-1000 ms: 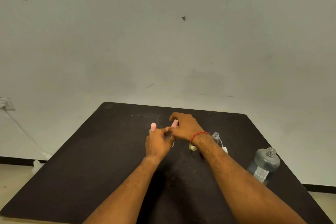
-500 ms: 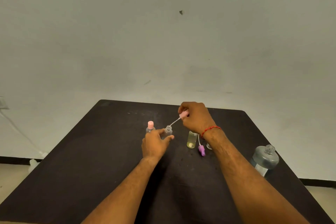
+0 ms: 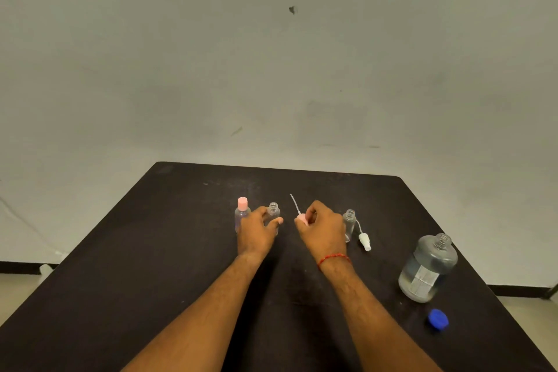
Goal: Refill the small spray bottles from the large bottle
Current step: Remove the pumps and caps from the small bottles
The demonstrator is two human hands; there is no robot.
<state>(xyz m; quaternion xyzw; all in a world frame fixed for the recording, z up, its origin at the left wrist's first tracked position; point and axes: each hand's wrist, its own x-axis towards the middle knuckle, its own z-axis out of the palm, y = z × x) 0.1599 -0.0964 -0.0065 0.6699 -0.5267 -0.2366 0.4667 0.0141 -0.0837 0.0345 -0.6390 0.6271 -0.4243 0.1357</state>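
Observation:
My left hand [image 3: 257, 232] grips a small clear bottle [image 3: 274, 211] with an uncapped neck, standing upright on the black table [image 3: 151, 266]. Left of it stands another small bottle with a pink cap [image 3: 242, 214]. My right hand [image 3: 323, 228] holds a pink spray head [image 3: 302, 218] low over the table, its thin white dip tube pointing up and away. Just right of that hand stands a third small bottle [image 3: 349, 222], uncapped, with a white spray head [image 3: 364, 240] lying beside it. The large clear bottle [image 3: 427, 270], uncapped, stands at the right.
A blue cap [image 3: 438, 319] lies near the table's right front edge, below the large bottle. A pale wall rises behind the table's far edge. The floor shows at both lower sides.
My right hand pulled the pink spray head out of the bottle, then came down toward the table with it. The left hand stays on the bottle. The view dipped lower.

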